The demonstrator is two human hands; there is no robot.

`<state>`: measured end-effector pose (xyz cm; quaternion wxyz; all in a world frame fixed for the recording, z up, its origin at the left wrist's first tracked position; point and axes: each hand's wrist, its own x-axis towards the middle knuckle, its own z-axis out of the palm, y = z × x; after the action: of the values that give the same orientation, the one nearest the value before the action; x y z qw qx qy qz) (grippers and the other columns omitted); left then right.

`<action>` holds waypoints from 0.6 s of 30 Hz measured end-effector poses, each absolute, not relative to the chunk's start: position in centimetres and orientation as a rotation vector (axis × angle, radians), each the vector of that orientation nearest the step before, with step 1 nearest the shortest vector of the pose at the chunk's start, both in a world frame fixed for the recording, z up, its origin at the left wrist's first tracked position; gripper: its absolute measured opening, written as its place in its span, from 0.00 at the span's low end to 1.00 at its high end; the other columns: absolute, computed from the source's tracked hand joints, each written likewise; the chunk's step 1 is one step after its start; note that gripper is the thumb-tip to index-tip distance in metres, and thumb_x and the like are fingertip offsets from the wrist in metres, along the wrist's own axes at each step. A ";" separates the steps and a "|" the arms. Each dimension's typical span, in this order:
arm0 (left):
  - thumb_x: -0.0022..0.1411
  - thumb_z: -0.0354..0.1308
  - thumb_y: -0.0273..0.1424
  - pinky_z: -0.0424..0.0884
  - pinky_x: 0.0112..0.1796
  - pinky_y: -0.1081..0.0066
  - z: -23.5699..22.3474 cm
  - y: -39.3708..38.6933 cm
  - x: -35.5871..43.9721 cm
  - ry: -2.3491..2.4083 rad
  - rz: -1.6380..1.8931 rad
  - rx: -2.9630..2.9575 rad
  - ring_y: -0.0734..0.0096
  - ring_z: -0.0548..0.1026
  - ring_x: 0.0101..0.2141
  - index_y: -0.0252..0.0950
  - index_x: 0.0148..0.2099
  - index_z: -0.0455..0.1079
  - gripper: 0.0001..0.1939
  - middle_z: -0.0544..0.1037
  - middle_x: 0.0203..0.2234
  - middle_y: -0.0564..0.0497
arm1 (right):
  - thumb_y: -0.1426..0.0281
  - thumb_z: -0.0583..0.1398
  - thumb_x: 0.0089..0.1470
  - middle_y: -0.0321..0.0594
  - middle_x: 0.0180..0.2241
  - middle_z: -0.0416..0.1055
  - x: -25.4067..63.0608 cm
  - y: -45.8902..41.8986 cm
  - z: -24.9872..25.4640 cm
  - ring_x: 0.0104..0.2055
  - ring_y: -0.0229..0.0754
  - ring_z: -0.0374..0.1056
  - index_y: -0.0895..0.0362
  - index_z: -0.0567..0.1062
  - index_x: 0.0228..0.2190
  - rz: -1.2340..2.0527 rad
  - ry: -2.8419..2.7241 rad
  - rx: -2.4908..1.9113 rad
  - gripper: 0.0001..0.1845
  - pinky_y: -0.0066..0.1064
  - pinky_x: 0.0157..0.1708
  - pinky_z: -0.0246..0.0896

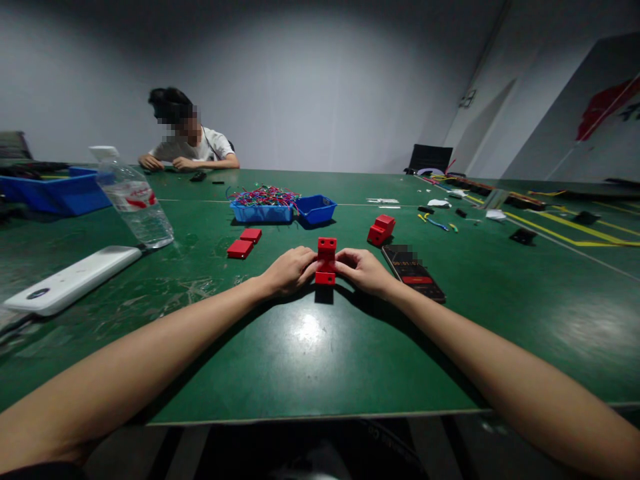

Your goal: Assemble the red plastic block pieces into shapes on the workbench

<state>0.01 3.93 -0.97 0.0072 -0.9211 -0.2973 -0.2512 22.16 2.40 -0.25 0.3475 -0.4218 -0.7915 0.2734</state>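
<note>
Between my two hands, at the middle of the green table, stands a red block with round holes [327, 253]. My left hand [291, 270] grips its left side, thumb and fingers closed against it. From the other side my right hand [363, 268] pinches the same block. A second red block [381, 229] rests on the table just beyond my right hand. Two flat red square pieces, one nearer [240, 249] and one farther [251, 235], lie beyond my left hand. The fingertips behind the held block are partly hidden.
A phone [414, 273] lies right of my right hand. Ahead are a blue tray of colourful wires [263, 211] and a smaller blue bin [318, 210]. A tilted water bottle [137, 203] and white device [75, 280] are left. A person [187, 143] sits across the green table [300, 373].
</note>
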 end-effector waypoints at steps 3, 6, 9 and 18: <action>0.70 0.45 0.34 0.71 0.40 0.66 -0.9 3.8 -0.1 -0.880 -0.833 -2.895 0.63 0.74 0.37 0.31 0.45 0.70 0.15 0.77 0.36 0.42 | 0.61 0.57 0.56 0.42 0.31 0.78 22.0 2.3 -0.3 0.33 0.41 0.71 0.60 0.77 0.31 0.729 -2.028 -1.084 0.15 0.32 0.36 0.64; 0.70 0.47 0.35 0.71 0.40 0.67 -0.9 3.7 -0.1 -0.837 -0.890 -2.870 0.64 0.74 0.37 0.32 0.46 0.70 0.14 0.77 0.36 0.43 | 0.60 0.56 0.57 0.41 0.32 0.78 21.8 2.3 -0.4 0.35 0.43 0.72 0.60 0.77 0.32 0.777 -1.990 -1.053 0.16 0.32 0.37 0.65; 0.69 0.47 0.36 0.71 0.40 0.66 -1.0 3.6 -0.1 -0.834 -0.934 -2.807 0.64 0.74 0.37 0.32 0.45 0.69 0.14 0.77 0.36 0.43 | 0.59 0.56 0.57 0.42 0.37 0.78 21.7 2.2 -0.6 0.39 0.45 0.73 0.59 0.78 0.37 0.851 -1.948 -0.992 0.17 0.34 0.40 0.67; 0.69 0.48 0.36 0.72 0.40 0.66 -1.0 3.6 0.0 -0.882 -0.968 -2.844 0.64 0.76 0.36 0.33 0.47 0.69 0.14 0.79 0.36 0.44 | 0.61 0.55 0.59 0.42 0.38 0.79 21.7 2.0 -0.2 0.41 0.46 0.73 0.59 0.78 0.41 0.817 -1.975 -0.958 0.18 0.36 0.44 0.66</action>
<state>0.01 3.61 -0.99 0.0051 -0.9083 -0.2816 -0.3093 21.66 1.96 -0.25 0.3893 -0.3767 -0.7767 0.3215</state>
